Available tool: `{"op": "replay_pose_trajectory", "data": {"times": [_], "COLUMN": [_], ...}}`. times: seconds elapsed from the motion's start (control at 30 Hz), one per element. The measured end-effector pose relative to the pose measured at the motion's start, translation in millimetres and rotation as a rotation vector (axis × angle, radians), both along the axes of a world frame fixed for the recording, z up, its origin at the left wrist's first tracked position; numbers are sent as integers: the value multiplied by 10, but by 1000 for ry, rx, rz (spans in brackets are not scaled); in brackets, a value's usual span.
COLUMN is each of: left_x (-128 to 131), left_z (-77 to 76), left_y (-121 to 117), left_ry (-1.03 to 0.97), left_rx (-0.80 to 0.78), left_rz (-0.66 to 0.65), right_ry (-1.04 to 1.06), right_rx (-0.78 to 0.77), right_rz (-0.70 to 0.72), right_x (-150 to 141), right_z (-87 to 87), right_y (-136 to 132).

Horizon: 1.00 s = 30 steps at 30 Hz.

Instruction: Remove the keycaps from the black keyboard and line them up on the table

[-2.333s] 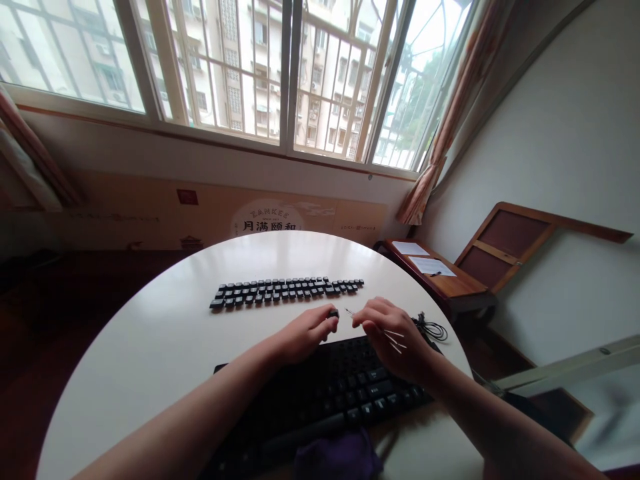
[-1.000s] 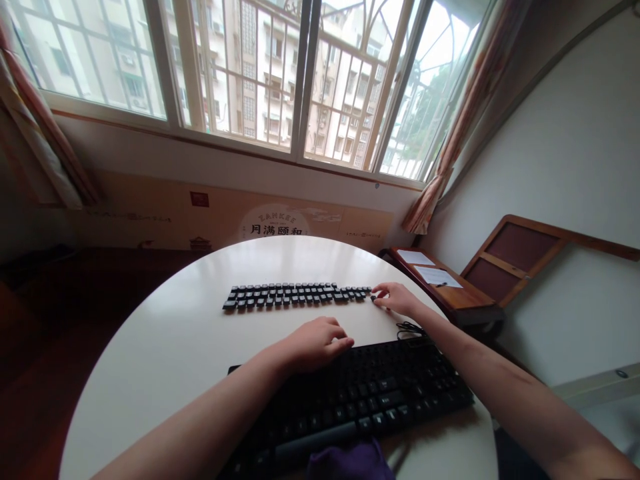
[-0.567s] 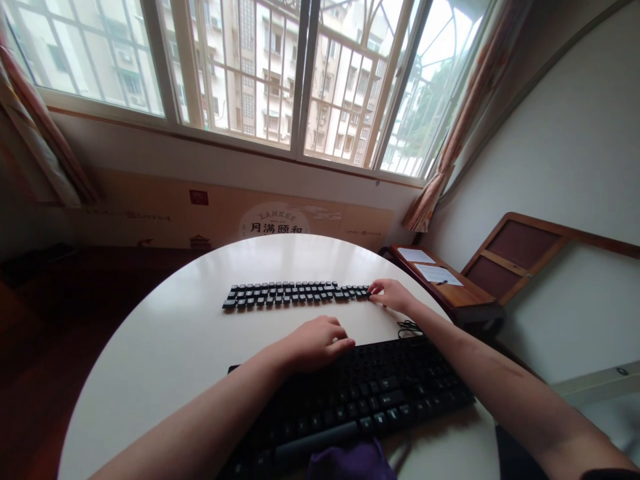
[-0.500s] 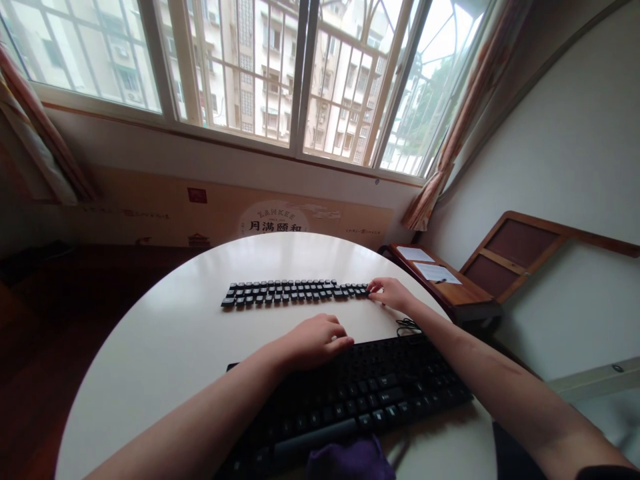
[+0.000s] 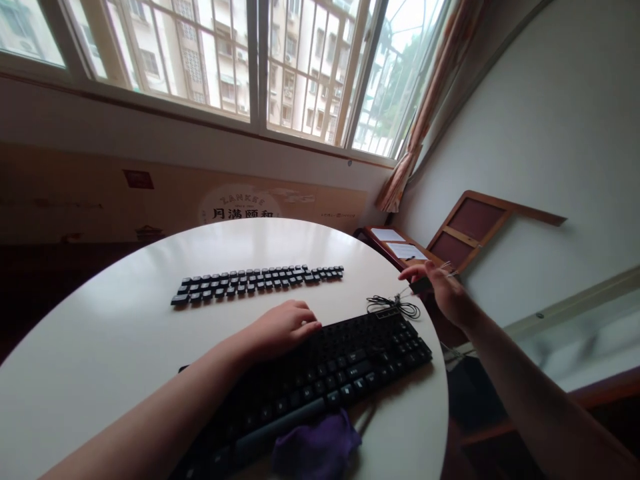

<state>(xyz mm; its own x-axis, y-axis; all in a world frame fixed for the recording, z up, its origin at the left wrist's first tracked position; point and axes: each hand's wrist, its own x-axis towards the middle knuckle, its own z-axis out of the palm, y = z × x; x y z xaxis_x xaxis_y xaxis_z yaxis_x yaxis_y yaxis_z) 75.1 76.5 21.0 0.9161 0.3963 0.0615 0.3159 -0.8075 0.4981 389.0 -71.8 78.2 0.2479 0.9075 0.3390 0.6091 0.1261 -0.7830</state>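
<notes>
A black keyboard (image 5: 350,373) lies at a slant on the white round table, bare of keycaps across part of its upper area. My left hand (image 5: 285,327) is closed over its far edge, with the thumb towards the keys. Off the table's right edge, my right hand (image 5: 447,293) is raised, its fingers closed on a small dark keycap puller (image 5: 421,286) with thin wire ends. Removed black keycaps (image 5: 250,281) stand in several rows beyond the keyboard. A coiled black cable (image 5: 395,305) sits at the keyboard's far right corner.
A purple cloth (image 5: 317,447) lies at the keyboard's near edge on the table (image 5: 100,333). Past the table's right side stands a wooden side table with paper sheets (image 5: 406,251) and a pen. A window and a printed panel are behind.
My right hand has left the right end of the keycap rows and come towards me and right, now holding the keycap puller. My left hand stays on the keyboard; the view has turned right.
</notes>
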Motion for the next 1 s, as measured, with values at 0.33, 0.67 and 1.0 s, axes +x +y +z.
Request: {"op": "replay_pose_trajectory", "data": {"times": [0.33,0.67,1.0], "left_x": [14,18,8], "left_z": [-19,14,1], "left_y": [41,35,54], "left_ry": [0,18,14], "left_rx": [-6,-26,-40], "left_rz": [-4,-9,-5], "right_ry": [510,401,244], "right_rx": [-180,-236,-182], "right_rz": [42,83,53], "right_x": [209,291,142], "right_z": [-503,-711,-787], "right_y": [-271,7,-104]}}
